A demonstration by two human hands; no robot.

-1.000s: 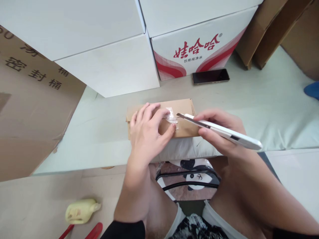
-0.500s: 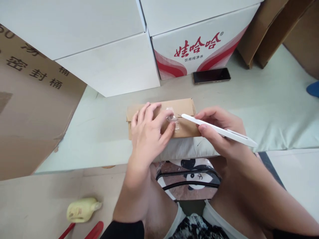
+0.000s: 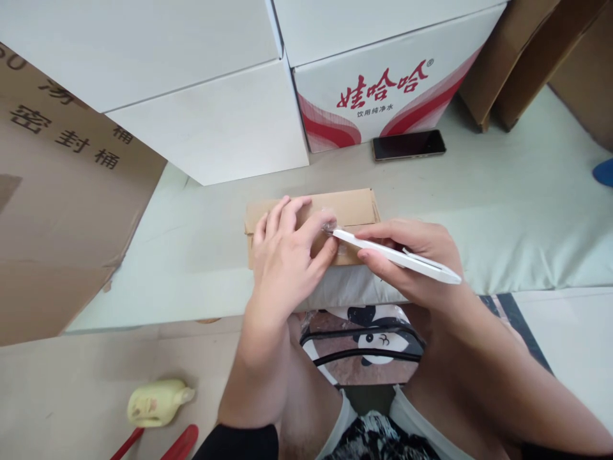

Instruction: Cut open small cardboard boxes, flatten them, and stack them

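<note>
A small brown cardboard box (image 3: pixel 354 203) lies on the pale green cloth surface in front of me, with clear tape (image 3: pixel 328 223) across its middle seam. My left hand (image 3: pixel 287 246) holds the box from above at its left half, fingers curved over the top. Its index finger and thumb lie on either side of the tape, a gap between them. A white pen (image 3: pixel 402 257) with a clip is gripped between the thumb and fingers of my right hand (image 3: pixel 412 252). The pen's tip is at the tape, close to my left index fingertip, partly hidden there.
White cartons (image 3: pixel 215 128) and a red-and-white carton (image 3: pixel 383 96) stand behind the box. A black phone (image 3: pixel 409 145) lies before them. A large brown carton (image 3: pixel 62 211) is at the left. On the floor lies a yellow bottle (image 3: pixel 156 402); a panda-print stool (image 3: pixel 368 377) sits below me.
My right hand has moved left with the pen, bringing its tip from just right of the tape onto it. My left hand has stayed nearly still on the box.
</note>
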